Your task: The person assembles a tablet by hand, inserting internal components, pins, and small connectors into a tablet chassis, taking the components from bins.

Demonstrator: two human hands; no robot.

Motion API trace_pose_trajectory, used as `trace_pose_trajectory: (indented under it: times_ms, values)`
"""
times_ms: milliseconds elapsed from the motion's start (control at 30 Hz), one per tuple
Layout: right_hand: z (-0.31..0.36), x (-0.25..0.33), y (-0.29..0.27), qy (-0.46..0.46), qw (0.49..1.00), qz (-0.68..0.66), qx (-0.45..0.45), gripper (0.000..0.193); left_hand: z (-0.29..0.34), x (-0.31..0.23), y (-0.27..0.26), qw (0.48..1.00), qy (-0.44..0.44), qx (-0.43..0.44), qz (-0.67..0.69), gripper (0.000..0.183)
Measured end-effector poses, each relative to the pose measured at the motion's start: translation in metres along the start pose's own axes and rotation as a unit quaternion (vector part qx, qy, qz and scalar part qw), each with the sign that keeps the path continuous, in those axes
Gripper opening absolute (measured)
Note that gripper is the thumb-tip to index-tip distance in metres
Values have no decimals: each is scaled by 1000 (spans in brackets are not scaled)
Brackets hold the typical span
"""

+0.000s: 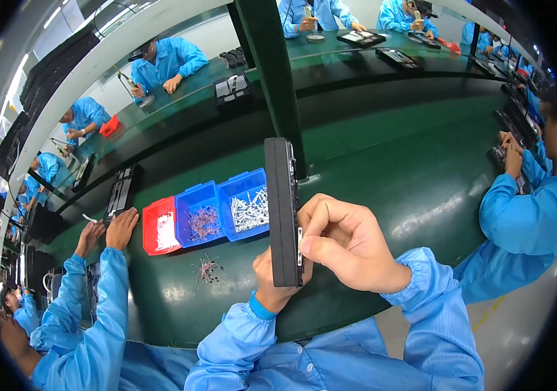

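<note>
In the head view, our left hand supports the lower end of a black case, seen edge-on; its fingers are bent, partly hidden behind it. Our right hand is curled, thumb and forefinger nearly together at a pale strip on the case; we cannot tell whether they pinch it. Left of these fingers sit two blue bins and a red bin.

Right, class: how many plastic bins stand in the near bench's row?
3: a red bin at left, a blue bin in the middle, and a second blue bin at right, partly hidden behind the black case; any fully behind it wouldn't show.
</note>
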State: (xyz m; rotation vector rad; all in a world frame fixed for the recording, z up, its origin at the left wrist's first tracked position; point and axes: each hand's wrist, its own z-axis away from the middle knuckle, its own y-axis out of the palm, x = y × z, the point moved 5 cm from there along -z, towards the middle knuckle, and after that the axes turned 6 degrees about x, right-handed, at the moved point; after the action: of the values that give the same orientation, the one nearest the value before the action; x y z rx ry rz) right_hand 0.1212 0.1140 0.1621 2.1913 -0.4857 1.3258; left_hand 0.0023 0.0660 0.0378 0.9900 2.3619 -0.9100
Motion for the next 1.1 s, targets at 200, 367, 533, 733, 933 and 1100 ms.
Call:
trace_pose_trajectory:
  times_ms: [200,367,533,733,933,1100]
  values:
    - [0,0,1,5,1000,-3,0,9,1,1,1,1000,16,-8,-16,21]
    - [0,1,1,9,1000,-4,-1,10,1,3,1,1000,14,7,-16,22]
    - [1,1,0,9,1000,-2,-1,9,4,7,4,999,17,20,-24,21]
    - [1,2,0,20,1000,0,-5,11,-1,-4,-1,999,24,0,-30,22]
    - [2,2,-3,31,999,6,-10,12,7,2,2,999,-3,31,-23,26]
    - [2,2,-2,26,1000,5,-14,13,5,0,1,999,-4,33,-10,29]
